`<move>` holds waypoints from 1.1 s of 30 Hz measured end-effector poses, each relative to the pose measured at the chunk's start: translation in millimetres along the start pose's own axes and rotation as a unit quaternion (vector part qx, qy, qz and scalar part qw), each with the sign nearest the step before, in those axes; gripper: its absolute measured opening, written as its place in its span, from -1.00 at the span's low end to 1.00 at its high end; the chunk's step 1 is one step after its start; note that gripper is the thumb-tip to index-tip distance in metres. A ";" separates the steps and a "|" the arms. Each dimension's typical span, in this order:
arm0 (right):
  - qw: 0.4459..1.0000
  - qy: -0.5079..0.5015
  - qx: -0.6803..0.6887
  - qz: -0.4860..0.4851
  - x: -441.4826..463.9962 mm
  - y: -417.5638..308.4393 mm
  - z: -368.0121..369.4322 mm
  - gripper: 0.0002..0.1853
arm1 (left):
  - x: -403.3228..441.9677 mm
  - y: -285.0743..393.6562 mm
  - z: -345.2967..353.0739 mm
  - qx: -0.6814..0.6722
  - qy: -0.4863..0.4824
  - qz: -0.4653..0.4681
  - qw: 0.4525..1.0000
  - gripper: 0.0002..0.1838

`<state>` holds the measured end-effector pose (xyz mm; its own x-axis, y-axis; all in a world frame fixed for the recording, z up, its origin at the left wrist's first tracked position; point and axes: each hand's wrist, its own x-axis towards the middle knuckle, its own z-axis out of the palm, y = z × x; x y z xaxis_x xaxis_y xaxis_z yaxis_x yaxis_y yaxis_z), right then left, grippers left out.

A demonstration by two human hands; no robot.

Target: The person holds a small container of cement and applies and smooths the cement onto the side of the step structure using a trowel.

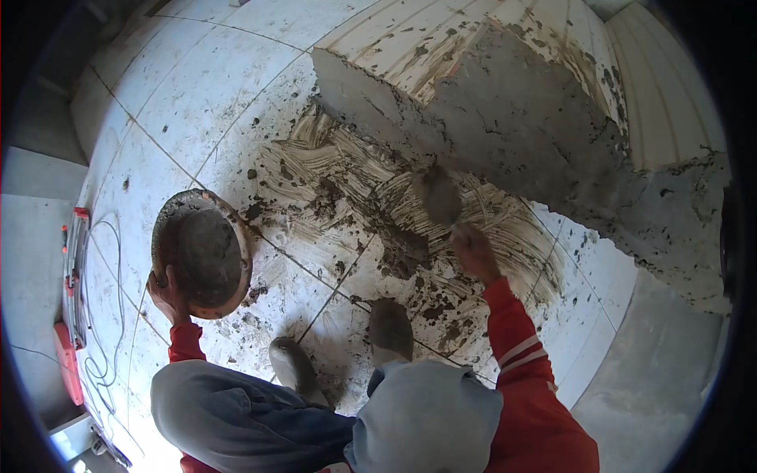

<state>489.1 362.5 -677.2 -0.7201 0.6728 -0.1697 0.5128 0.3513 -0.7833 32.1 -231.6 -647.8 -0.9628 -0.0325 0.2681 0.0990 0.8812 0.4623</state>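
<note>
My left hand (167, 296) grips the near left rim of a round, mortar-smeared pan (242, 272), fingers outside and thumb over the edge. The pan is tilted, and grey mortar (206, 251) lies inside it. My right hand (475, 251) is closed around the handle of a trowel (438, 195), whose mortar-coated blade points away from me. Under the blade, wet mortar is smeared in streaks over the tiles, with clumps (406, 251) nearby. Just beyond the trowel stands a low block coated in grey mortar (524, 106).
White floor tiles (229, 67) with dark joints spread around, dotted with mortar crumbs. My boots (391, 329) stand close to the clumps. A red-ended tool (76, 276) and a loose cable (118, 260) lie at the far left. Splattered light panels (394, 35) rise behind the block.
</note>
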 end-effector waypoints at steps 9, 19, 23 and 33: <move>0.943 0.089 -0.311 -0.074 -30.0 -81.3 -23.3 -0.57 | 2.9 3.6 -6.3 0.018 -0.021 -0.021 0.999 -0.20; 0.944 0.021 -0.320 -0.076 -39.4 -79.6 2.8 -0.52 | -11.1 42.2 -19.1 -0.174 -0.038 -0.033 0.983 -0.39; 0.926 0.104 -0.362 -0.035 -109.6 -91.7 -15.8 -0.59 | -12.5 47.5 -19.0 -0.231 -0.061 -0.077 0.968 -0.40; 0.923 0.142 -0.351 -0.067 -164.5 9.7 -6.7 -0.56 | -17.7 61.8 -23.9 -0.268 -0.044 -0.093 0.958 -0.43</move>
<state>615.7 259.6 -652.9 -0.6985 0.7015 0.1417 0.6765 0.7118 -0.1892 61.2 -187.9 -603.8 -0.9915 -0.1045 0.0772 0.0156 0.4943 0.8691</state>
